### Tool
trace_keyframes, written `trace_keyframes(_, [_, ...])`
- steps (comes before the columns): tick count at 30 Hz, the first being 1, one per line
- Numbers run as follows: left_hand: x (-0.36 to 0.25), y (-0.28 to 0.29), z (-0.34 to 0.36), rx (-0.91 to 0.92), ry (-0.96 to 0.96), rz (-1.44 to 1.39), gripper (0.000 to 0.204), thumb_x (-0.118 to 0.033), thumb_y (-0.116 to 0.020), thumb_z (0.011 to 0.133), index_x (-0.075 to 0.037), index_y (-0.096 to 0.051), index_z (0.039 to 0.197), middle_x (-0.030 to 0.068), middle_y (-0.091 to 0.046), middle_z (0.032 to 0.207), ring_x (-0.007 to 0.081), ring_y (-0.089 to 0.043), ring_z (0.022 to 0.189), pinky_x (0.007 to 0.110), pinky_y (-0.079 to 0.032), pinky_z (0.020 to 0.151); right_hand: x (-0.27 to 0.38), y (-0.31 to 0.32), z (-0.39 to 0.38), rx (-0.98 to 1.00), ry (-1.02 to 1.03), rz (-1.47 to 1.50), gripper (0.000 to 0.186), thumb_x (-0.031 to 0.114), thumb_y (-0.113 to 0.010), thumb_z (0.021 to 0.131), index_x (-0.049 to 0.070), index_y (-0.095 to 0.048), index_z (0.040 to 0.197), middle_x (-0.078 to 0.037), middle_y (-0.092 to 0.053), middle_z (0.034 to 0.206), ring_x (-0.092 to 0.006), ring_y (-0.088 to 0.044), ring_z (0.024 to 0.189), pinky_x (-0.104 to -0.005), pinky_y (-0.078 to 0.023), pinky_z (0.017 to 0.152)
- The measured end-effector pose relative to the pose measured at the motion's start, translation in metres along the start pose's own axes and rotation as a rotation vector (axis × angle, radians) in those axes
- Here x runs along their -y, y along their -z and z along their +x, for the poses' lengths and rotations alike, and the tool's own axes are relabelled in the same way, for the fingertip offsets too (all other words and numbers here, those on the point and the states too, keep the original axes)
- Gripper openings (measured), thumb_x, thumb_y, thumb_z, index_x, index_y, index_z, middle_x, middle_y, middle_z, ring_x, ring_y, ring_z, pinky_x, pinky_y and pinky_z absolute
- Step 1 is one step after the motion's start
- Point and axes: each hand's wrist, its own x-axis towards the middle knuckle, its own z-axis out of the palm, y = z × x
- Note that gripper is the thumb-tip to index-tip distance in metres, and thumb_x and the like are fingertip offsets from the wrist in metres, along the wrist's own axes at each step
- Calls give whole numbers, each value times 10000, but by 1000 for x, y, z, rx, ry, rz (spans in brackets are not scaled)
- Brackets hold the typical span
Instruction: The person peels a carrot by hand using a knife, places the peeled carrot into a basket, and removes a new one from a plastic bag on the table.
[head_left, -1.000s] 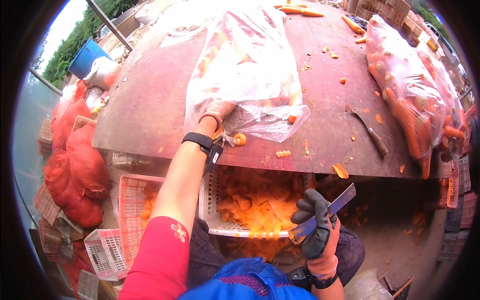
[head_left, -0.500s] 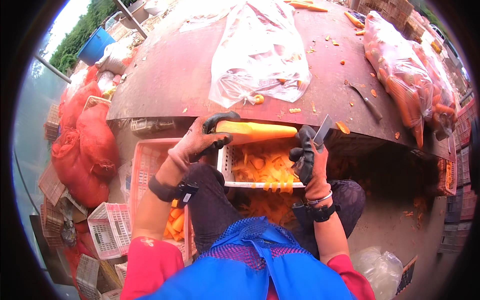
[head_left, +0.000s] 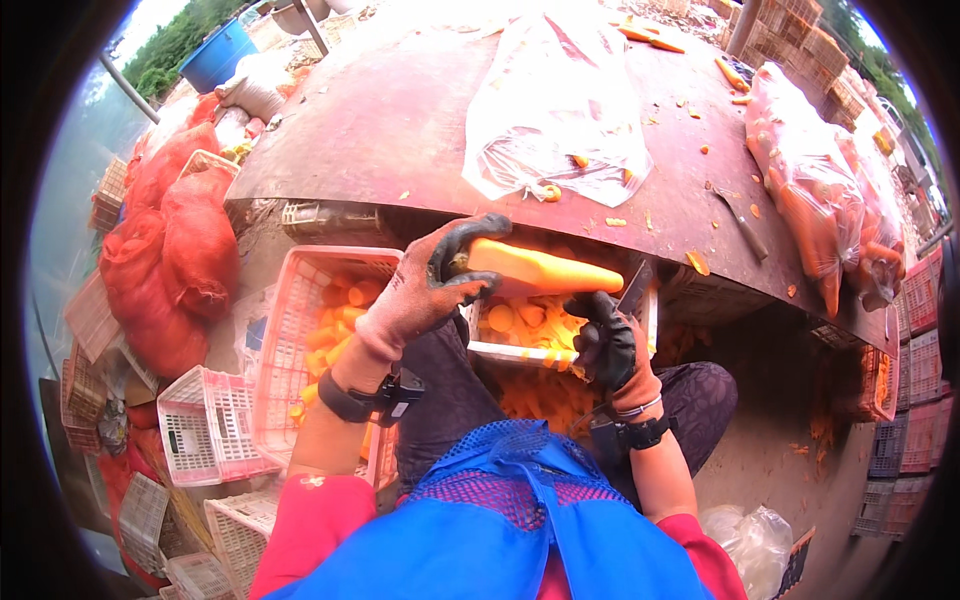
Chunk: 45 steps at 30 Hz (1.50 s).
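My left hand [head_left: 425,285], in a dark-palmed work glove, grips the thick end of a large peeled carrot [head_left: 545,270]. The carrot points right, its thin end tilted slightly down. Closed in my gloved right hand [head_left: 612,345] is a knife [head_left: 636,286], its flat metal blade sticking up just beside the carrot's tip; the fingers hide its handle. Whether blade and carrot touch, I cannot tell. Below both hands stands a white crate [head_left: 510,352] with orange peelings [head_left: 545,325] and carrot pieces inside; some strips hang over its near rim.
A pink crate [head_left: 285,330] of carrot pieces stands left of my legs. Ahead, the reddish tabletop [head_left: 360,140] bears a clear plastic bag [head_left: 560,120], another knife [head_left: 742,225] and bagged carrots [head_left: 800,180]. Red sacks [head_left: 195,260] and a white-pink crate [head_left: 215,425] are farther left.
The carrot's thin end has tipped slightly downward, and the knife blade is now nearer to it. Most of the scene sits farther right in the picture as the view has shifted.
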Motion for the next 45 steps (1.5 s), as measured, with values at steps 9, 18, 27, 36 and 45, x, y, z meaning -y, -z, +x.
trace_keyframes(9, [-10, -20, 13, 186, -276, 299, 533, -6, -711, 723, 15, -514, 1217, 109, -568, 1203, 174, -522, 1125, 296, -434, 941, 11, 20, 3, -158, 95, 251, 376, 369, -591, 891, 100, -570, 1152, 26, -540, 721, -44, -428, 536, -208, -380, 496])
trace_keyframes(18, [38, -75, 16, -427, -22, -903, 518, 64, -674, 760, -36, -461, 1222, 111, -620, 991, 189, -636, 871, 296, -541, 791, -31, 5, -3, 159, -126, 143, 357, 315, -599, 886, 116, -539, 1177, -13, -535, 794, -103, -463, 573, -244, -372, 470])
trace_keyframes(27, [77, -94, -22, -729, 182, -270, 533, -247, -803, 601, -49, -535, 1017, 135, -601, 933, 268, -569, 847, 357, -456, 783, -62, -64, -57, 173, -345, -195, 326, 369, -610, 799, 81, -519, 923, -69, -572, 818, -187, -568, 675, -312, -485, 583])
trace_keyframes(36, [25, -68, -73, -529, 352, -309, 673, -166, -766, 643, -38, -435, 1215, 151, -537, 1096, 276, -539, 1029, 353, -469, 838, -83, -87, -38, 289, -277, -415, 346, 323, -552, 864, 67, -516, 1095, -88, -581, 954, -195, -583, 823, -314, -499, 726])
trace_keyframes(45, [55, -70, -69, -638, 88, -156, 660, -191, -769, 630, -36, -451, 1188, 174, -546, 1119, 313, -539, 1048, 393, -426, 910, -89, -95, -34, 242, -167, -475, 338, 303, -533, 881, 64, -514, 1120, -91, -580, 979, -195, -579, 861, -308, -493, 759])
